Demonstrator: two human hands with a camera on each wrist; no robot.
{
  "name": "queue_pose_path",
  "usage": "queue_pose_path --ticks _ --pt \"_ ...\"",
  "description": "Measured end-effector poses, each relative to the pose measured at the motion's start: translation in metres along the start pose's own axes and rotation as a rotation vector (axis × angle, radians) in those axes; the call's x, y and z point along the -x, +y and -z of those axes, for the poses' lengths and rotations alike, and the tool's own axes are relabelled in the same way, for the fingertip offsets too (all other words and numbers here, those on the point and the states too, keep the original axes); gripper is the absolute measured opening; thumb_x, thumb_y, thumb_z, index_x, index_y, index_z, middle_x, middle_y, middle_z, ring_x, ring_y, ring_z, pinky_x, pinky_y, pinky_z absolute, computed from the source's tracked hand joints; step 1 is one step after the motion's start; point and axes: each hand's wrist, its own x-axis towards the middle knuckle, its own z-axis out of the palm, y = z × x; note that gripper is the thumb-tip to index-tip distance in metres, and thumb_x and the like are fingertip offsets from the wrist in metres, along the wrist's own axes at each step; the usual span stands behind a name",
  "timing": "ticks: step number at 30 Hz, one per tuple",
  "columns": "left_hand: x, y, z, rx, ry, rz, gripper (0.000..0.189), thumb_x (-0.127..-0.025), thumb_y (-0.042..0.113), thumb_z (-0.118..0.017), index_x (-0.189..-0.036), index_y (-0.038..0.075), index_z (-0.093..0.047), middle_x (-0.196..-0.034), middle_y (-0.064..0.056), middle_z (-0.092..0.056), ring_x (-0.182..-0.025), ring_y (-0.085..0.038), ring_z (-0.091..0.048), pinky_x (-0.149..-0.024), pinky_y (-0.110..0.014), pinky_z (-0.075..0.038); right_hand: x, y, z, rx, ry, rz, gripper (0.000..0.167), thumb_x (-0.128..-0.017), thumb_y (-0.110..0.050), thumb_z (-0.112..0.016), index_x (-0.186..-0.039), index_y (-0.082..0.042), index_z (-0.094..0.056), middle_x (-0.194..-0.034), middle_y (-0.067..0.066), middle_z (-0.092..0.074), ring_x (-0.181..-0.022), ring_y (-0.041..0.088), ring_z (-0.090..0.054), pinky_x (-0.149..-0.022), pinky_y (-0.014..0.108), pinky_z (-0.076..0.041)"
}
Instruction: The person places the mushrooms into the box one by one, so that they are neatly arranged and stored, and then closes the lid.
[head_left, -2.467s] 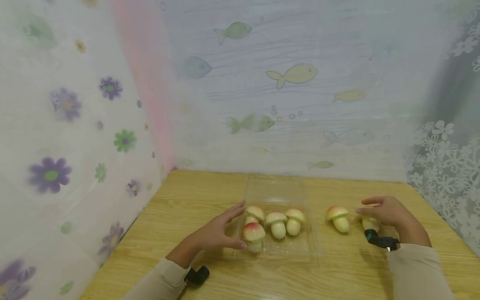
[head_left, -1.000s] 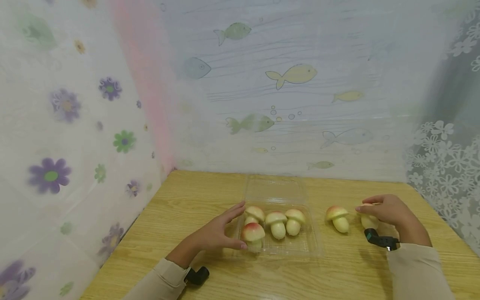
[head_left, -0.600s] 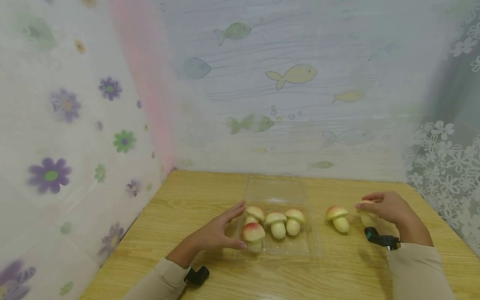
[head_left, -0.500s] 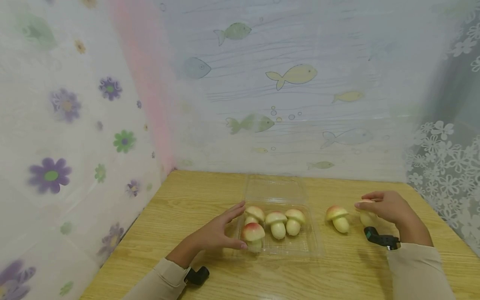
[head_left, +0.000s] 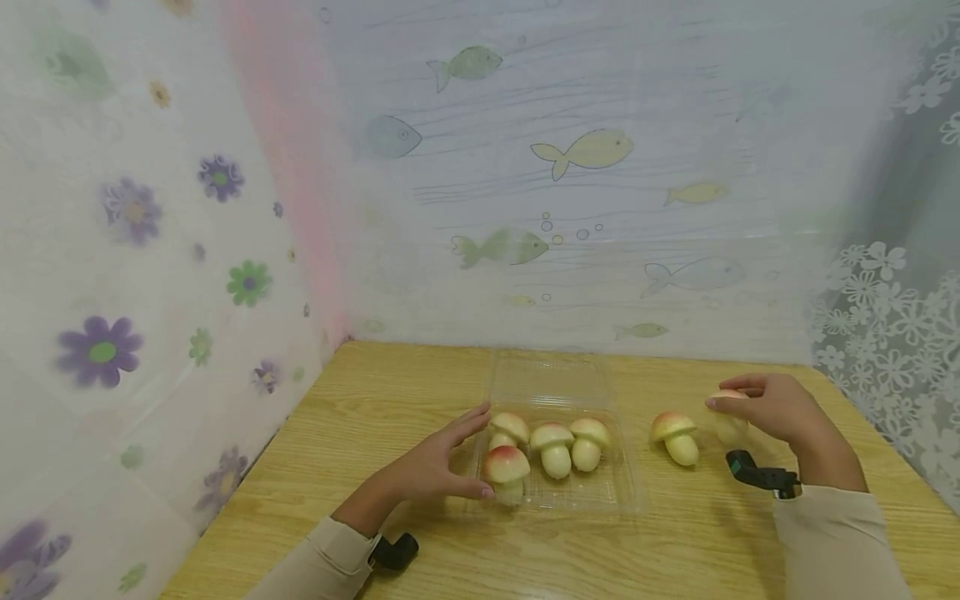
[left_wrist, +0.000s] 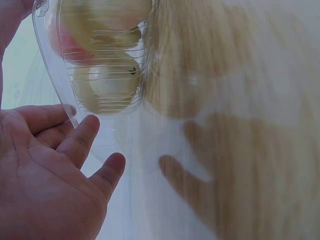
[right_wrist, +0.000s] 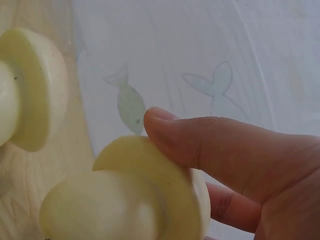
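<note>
Head view shows us the right hand [head_left: 780,417] pinching a held mushroom [head_left: 731,431] by its cap, thumb on 1 side and fingers around the other. Compared with 1 second ago, it sits higher and farther back, so it seems lifted off the table [head_left: 600,558], though fingers hide part of it. For the work, we count 1 mushroom in hand, 1 loose mushroom [head_left: 678,442] on the table just right of the clear box [head_left: 581,497], and 4 mushrooms [head_left: 556,457] inside. The left hand [head_left: 435,464] stays spread against the box's left edge.
</note>
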Motion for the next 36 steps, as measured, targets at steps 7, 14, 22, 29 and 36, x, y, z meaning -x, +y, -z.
queue_pose_path --ticks 7,14,22,29,36 --pt "0.0 -0.001 -0.001 -0.003 0.001 -0.004 0.111 -0.084 0.048 -0.086 -0.168 0.018 -0.019 -0.175 0.012 -0.006 -0.162 -0.021 -0.006 -0.124 -0.064 -0.023 0.002 -0.006 0.0 -0.011 0.026 0.025 0.081 -0.099 -0.056 -0.065 -0.148 0.006 -0.05 -0.145 0.042 -0.048 -0.124 0.059 -0.052 -0.085 0.059 -0.054" --pt "0.0 -0.002 -0.001 0.001 0.003 0.003 0.111 -0.084 0.048 -0.086 -0.168 0.02 -0.019 -0.172 0.021 -0.005 -0.162 -0.02 -0.005 -0.124 -0.063 -0.022 0.005 -0.016 0.0 -0.054 0.049 0.031 0.083 -0.097 -0.059 -0.066 -0.151 0.002 -0.049 -0.146 0.041 -0.047 -0.124 0.057 -0.053 -0.082 0.054 -0.054" --pt "-0.001 -0.004 -0.002 -0.001 0.004 0.005 0.11 -0.084 0.048 -0.086 -0.168 0.02 -0.02 -0.171 0.024 -0.005 -0.162 -0.02 -0.006 -0.123 -0.064 -0.024 0.007 -0.028 0.002 -0.063 0.053 0.032 0.084 -0.096 -0.06 -0.067 -0.152 -0.001 -0.049 -0.148 0.038 -0.046 -0.125 0.056 -0.051 -0.082 0.054 -0.054" --pt "-0.002 -0.004 -0.001 -0.007 0.0 0.0 0.11 -0.084 0.048 -0.086 -0.168 0.019 -0.019 -0.175 0.012 -0.006 -0.162 -0.022 -0.007 -0.122 -0.065 -0.025 0.009 -0.036 0.001 -0.053 0.077 0.045 0.085 -0.094 -0.062 -0.068 -0.15 0.0 -0.051 -0.145 0.037 -0.049 -0.121 0.053 -0.055 -0.081 0.052 -0.054" --pt "-0.001 -0.003 -0.001 -0.003 -0.002 0.003 0.11 -0.084 0.049 -0.085 -0.168 0.02 -0.019 -0.175 0.013 -0.005 -0.162 -0.021 -0.007 -0.123 -0.064 -0.025 0.008 -0.044 -0.004 -0.052 0.089 0.056 0.085 -0.093 -0.062 -0.069 -0.149 0.0 -0.053 -0.144 0.034 -0.051 -0.118 0.049 -0.058 -0.079 0.047 -0.055"
